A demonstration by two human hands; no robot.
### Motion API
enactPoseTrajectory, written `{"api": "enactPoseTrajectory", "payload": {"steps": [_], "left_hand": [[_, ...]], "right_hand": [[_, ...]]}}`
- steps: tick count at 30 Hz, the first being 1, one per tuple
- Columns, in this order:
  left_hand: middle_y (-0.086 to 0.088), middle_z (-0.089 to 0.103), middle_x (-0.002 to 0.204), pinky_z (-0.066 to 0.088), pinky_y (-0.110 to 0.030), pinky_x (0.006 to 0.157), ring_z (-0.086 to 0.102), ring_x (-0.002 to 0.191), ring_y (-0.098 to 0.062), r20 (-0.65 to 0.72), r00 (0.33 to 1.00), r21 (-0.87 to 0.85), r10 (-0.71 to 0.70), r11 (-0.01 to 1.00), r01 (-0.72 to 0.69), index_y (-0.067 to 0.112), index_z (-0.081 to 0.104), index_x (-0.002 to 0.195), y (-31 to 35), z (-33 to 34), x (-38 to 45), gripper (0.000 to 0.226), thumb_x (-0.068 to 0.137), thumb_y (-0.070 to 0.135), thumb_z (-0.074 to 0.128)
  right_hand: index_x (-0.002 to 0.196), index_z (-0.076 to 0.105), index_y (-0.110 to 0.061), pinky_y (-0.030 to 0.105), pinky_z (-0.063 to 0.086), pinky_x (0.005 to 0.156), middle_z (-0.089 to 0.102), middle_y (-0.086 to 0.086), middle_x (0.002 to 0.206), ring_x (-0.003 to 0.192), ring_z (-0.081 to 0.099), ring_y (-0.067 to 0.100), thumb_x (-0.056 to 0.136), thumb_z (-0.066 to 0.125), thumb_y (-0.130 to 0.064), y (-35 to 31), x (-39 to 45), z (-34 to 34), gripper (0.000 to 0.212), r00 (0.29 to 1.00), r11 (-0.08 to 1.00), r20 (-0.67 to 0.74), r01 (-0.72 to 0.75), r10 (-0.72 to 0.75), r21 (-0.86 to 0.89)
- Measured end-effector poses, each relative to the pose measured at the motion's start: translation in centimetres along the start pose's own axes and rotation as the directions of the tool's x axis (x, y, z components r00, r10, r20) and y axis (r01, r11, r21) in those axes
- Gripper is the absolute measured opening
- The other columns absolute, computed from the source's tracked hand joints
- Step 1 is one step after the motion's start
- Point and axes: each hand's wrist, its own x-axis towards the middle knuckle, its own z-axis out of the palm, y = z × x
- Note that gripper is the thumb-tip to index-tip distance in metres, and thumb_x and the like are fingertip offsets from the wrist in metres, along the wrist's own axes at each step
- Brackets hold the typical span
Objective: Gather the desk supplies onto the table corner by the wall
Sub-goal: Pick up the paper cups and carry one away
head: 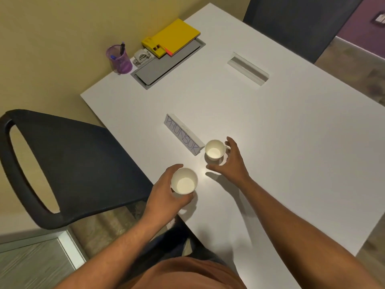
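Note:
My left hand (166, 191) grips a white paper cup (184, 181) just above the white table (270, 126) near its left edge. A second white paper cup (214, 149) stands on the table beside a white folded name card (183, 133). My right hand (231, 161) is spread around this second cup, fingers apart from its wall, holding nothing. At the far corner by the wall sit a purple mesh pen holder (120, 59) with pens, a metal hole punch (141, 56), a yellow stapler (153, 47) and a yellow notebook (177, 35).
A grey cable-tray lid (166, 65) is set into the table under the supplies, and an open cable slot (248, 68) lies to its right. A black chair (68, 163) stands at the table's left edge; another dark chair (302, 21) is at the far side.

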Motion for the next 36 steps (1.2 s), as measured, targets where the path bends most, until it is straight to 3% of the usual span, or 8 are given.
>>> {"api": "enactPoseTrajectory", "payload": {"steps": [4, 7, 10, 14, 19, 24, 30, 36], "left_hand": [[0.033, 0.056, 0.131, 0.049, -0.022, 0.094, 0.052, 0.121, 0.011, 0.022, 0.997, -0.068, 0.068, 0.996, -0.066, 0.049, 0.05, 0.136, 0.0, -0.9, -0.2, 0.076, 0.076, 0.031, 0.093], [0.03, 0.058, 0.132, 0.051, -0.024, 0.094, 0.055, 0.122, 0.006, 0.052, 0.99, -0.131, 0.133, 0.983, -0.125, 0.049, 0.052, 0.135, 0.5, -1.3, -0.5, 0.075, 0.076, 0.027, 0.094], [0.031, 0.06, 0.13, 0.051, -0.019, 0.092, 0.059, 0.121, 0.002, 0.113, 0.971, -0.174, 0.211, 0.966, -0.189, 0.048, 0.051, 0.135, 1.2, -1.5, -0.9, 0.076, 0.076, 0.03, 0.094], [0.032, 0.064, 0.125, 0.055, -0.019, 0.092, 0.064, 0.115, 0.006, 0.234, 0.925, -0.259, 0.3, 0.936, -0.238, 0.047, 0.052, 0.132, 1.9, -1.7, -2.1, 0.075, 0.073, 0.034, 0.097], [0.021, 0.07, 0.123, 0.057, -0.024, 0.094, 0.067, 0.113, 0.003, 0.379, 0.855, -0.318, 0.354, 0.917, -0.239, 0.04, 0.056, 0.129, 2.1, -0.4, -4.7, 0.07, 0.072, 0.034, 0.097], [0.022, 0.072, 0.118, 0.06, -0.025, 0.092, 0.069, 0.107, 0.002, 0.567, 0.693, -0.317, 0.446, 0.894, -0.316, 0.038, 0.059, 0.128, 2.1, 2.9, -10.3, 0.067, 0.072, 0.024, 0.094], [0.021, 0.07, 0.125, 0.059, -0.024, 0.093, 0.068, 0.111, 0.002, 0.724, 0.456, -0.337, 0.519, 0.841, -0.422, 0.036, 0.057, 0.134, 3.0, 6.6, -18.9, 0.075, 0.065, 0.041, 0.085], [0.029, 0.059, 0.124, 0.052, -0.007, 0.084, 0.061, 0.114, 0.004, 0.796, 0.261, -0.347, 0.546, 0.765, -0.542, 0.036, 0.05, 0.139, 3.9, 11.6, -27.3, 0.077, 0.076, 0.022, 0.092]], "right_hand": [[0.159, 0.023, -0.023, 0.027, 0.038, 0.109, 0.036, -0.005, 0.155, 0.136, 0.041, 0.01, 0.071, 0.095, -0.032, -1.6, -4.0, -0.9, 0.114, 0.983, 1.0, -0.184, -0.019, 0.018, -0.001], [0.147, 0.041, -0.024, 0.038, 0.05, 0.106, 0.05, -0.006, 0.141, 0.129, 0.051, 0.014, 0.083, 0.083, -0.022, -3.3, -8.0, -1.1, 0.077, 0.907, 0.997, -0.42, 0.005, 0.029, 0.08], [0.128, 0.056, -0.028, 0.038, 0.055, 0.094, 0.064, -0.007, 0.123, 0.112, 0.063, 0.01, 0.09, 0.077, -0.025, -6.0, -12.4, -0.9, 0.043, 0.907, 0.972, -0.414, 0.029, 0.073, 0.234], [0.133, 0.057, -0.029, 0.038, 0.056, 0.097, 0.067, -0.007, 0.126, 0.114, 0.067, 0.012, 0.08, 0.074, -0.054, -9.0, -18.1, 0.3, 0.061, 0.956, 0.918, -0.287, 0.066, 0.053, 0.391], [0.136, 0.057, -0.035, 0.015, 0.052, 0.089, 0.063, -0.017, 0.132, 0.119, 0.062, 0.001, 0.072, 0.085, -0.051, -10.5, -25.4, 2.3, 0.072, 0.918, 0.937, -0.373, 0.005, 0.134, 0.35], [0.127, 0.058, -0.034, 0.01, 0.051, 0.085, 0.065, -0.018, 0.124, 0.11, 0.063, -0.005, 0.076, 0.092, -0.032, -8.9, -34.0, 3.4, 0.061, 0.782, 0.936, -0.578, -0.02, 0.233, 0.35], [0.124, 0.062, -0.034, 0.032, 0.057, 0.097, 0.069, -0.011, 0.122, 0.116, 0.066, 0.013, 0.069, 0.093, -0.036, -5.5, -44.6, 3.5, 0.063, 0.563, 0.915, -0.759, 0.012, 0.327, 0.403], [0.131, 0.06, -0.032, 0.027, 0.056, 0.097, 0.067, -0.014, 0.125, 0.117, 0.063, 0.005, 0.072, 0.094, -0.033, -1.7, -53.8, 3.3, 0.067, 0.374, 0.904, -0.848, 0.054, 0.375, 0.423]]}}
